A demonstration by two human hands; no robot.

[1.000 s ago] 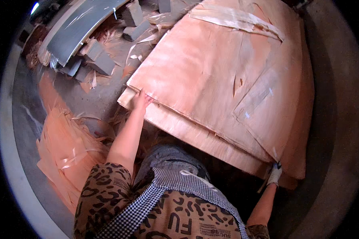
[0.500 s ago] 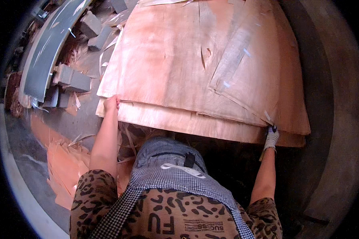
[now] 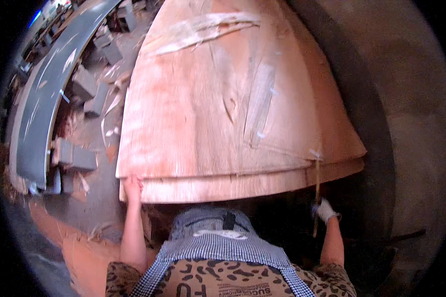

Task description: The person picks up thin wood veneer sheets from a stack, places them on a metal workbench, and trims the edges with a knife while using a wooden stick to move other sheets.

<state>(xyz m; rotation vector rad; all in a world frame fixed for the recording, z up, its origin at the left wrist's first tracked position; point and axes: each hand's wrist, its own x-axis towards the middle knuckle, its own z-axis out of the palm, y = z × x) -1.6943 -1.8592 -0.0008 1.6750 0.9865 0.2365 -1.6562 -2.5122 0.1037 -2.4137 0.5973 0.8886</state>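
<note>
Board [image 3: 40, 119] at far left, long and dark, grey blocks [image 3: 84, 158] just beside it; peach scraps [image 3: 84, 255] nearer us. Here's the bare left hand [image 3: 132, 188], fingers bent at the near-left corner of a wide wooden top sheet [image 3: 168, 143]; can't tell whether it grips. That sheet fills the middle, a lower sheet [image 3: 208, 189] jutting out beneath. Rightmost, the gloved right hand [image 3: 325, 210], fingers closed round a thin strip [image 3: 317, 182].

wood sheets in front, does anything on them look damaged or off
Yes: a ragged pale strip lies across the far part of the top sheet, and a dark split-like mark shows nearer its middle; both break up its broad surface.
</note>
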